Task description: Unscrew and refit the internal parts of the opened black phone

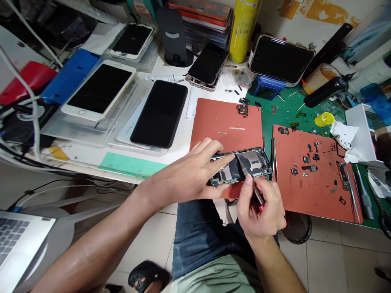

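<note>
An opened phone housing [253, 158], its metal inside facing up, lies at the front edge of the left red mat [214, 118]. My left hand [201, 171] grips its left end, thumb along the near side and fingers along the far side. In my right hand [262, 203] is a slim metal screwdriver-like tool [244, 167], held between thumb and fingers. Its tip points at the upper middle of the housing, near the left index fingertip; whether it touches is too small to tell.
Small phone parts [310, 168] and tweezers [352, 195] lie on the right red mat [290, 191]. Behind stand a propped phone [279, 59] and a yellow bottle [244, 30]. Further left are a black phone [160, 114] and a white phone [99, 89].
</note>
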Available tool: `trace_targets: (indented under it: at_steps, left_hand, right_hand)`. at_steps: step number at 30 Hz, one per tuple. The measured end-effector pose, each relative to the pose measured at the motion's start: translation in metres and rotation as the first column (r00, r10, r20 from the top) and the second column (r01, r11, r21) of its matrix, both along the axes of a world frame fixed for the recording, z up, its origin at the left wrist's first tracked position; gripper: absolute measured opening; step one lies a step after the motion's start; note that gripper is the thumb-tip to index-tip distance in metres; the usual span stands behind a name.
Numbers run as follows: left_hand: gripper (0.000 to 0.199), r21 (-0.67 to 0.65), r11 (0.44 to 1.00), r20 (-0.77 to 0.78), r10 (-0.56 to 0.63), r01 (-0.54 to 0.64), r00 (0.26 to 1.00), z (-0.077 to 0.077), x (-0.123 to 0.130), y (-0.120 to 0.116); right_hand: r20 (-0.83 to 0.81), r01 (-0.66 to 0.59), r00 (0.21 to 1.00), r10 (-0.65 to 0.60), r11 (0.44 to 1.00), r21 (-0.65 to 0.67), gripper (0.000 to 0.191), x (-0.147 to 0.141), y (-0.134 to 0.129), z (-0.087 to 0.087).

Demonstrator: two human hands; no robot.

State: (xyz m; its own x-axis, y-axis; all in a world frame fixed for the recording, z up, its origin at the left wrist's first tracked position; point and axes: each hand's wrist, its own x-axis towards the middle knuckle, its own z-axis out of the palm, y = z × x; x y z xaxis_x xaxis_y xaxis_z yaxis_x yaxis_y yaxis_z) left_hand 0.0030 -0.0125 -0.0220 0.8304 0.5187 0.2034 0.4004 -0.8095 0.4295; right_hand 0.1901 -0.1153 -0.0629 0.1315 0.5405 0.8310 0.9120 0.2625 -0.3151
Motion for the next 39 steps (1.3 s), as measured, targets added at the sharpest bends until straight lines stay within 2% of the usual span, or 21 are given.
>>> trace_targets:
  at_steps: [10, 14, 18, 22, 25, 27, 30, 32, 35, 39]
  left_hand:
    - [0.060, 0.033, 0.999, 0.001, -0.003, 0.003, 1.000, -0.004, -0.002, 0.000]
    - [0.059, 0.084, 0.996, -0.012, 0.008, -0.007, 1.000, -0.005, -0.001, -0.002]
    - [0.055, 0.126, 0.992, -0.040, 0.034, -0.029, 0.999, -0.005, 0.000, -0.007]
    - [0.051, 0.137, 0.989, -0.028, 0.054, -0.049, 0.998, -0.002, -0.005, -0.012]
    - [0.053, 0.124, 0.988, 0.091, 0.081, -0.092, 0.993, -0.002, -0.009, -0.015]
    - [0.042, 0.126, 0.980, 0.228, 0.121, -0.152, 0.966, -0.006, -0.011, -0.015]
    - [0.009, 0.109, 0.966, 0.390, 0.176, -0.235, 0.904, -0.013, -0.012, -0.016]
    - [0.013, 0.073, 0.962, 0.441, 0.204, -0.262, 0.874, -0.017, -0.012, -0.017]
    - [0.016, 0.070, 0.954, 0.451, 0.230, -0.292, 0.862, -0.018, -0.011, -0.018]
    - [0.018, 0.145, 0.939, 0.393, 0.234, -0.311, 0.889, -0.017, -0.010, -0.019]
  right_hand:
    - [0.022, 0.014, 1.000, -0.014, 1.000, -0.017, 0.037, 0.001, 0.000, 0.003]
    - [-0.093, 0.033, 0.995, -0.038, 0.998, -0.048, 0.042, 0.005, -0.010, 0.006]
    - [-0.233, 0.128, 0.963, -0.138, 0.990, -0.057, 0.036, 0.015, -0.013, 0.021]
    - [-0.364, 0.054, 0.926, -0.099, 0.990, -0.133, 0.026, 0.028, 0.002, 0.038]
    - [-0.389, -0.039, 0.920, -0.054, 0.972, -0.230, 0.025, 0.032, 0.020, 0.043]
    - [-0.371, -0.080, 0.928, -0.034, 0.955, -0.287, 0.024, 0.031, 0.031, 0.044]
    - [-0.345, -0.121, 0.939, -0.001, 0.936, -0.330, 0.021, 0.026, 0.044, 0.044]
    - [-0.334, -0.130, 0.942, 0.011, 0.933, -0.336, 0.019, 0.022, 0.050, 0.043]
    - [-0.311, -0.123, 0.950, 0.019, 0.939, -0.320, 0.017, 0.017, 0.057, 0.046]
    - [-0.259, -0.090, 0.966, 0.005, 0.944, -0.318, 0.018, 0.014, 0.069, 0.055]
